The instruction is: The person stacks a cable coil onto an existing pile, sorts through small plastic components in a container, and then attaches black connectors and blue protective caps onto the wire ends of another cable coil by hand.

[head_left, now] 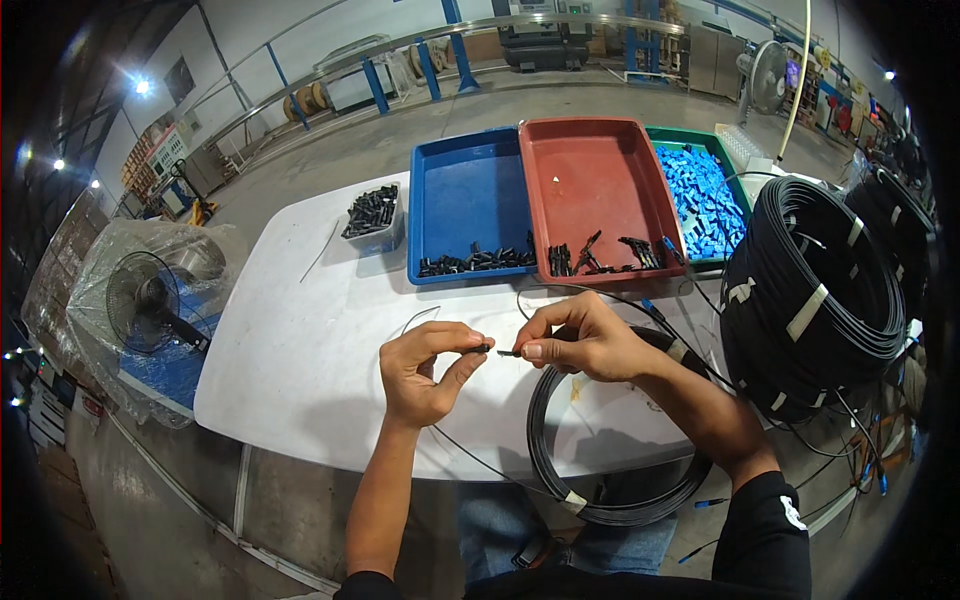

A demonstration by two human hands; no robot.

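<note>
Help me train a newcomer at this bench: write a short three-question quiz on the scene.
1. Which tray stands between the other two?
2. True or false: both hands are empty.
3. The heaped blue pieces lie in which tray: (a) blue, (b) red, (c) green?

Key: 1. The red tray. 2. False: the left hand pinches a small black piece, the right hand a thin black piece. 3. c, the green tray.

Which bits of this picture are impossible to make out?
In the head view:
Small black piece: held end covered by the left hand.
Thin black tip: too small for detail, pinched by the right hand.
Rear black cable coil: partly behind the front coil stack.
</note>
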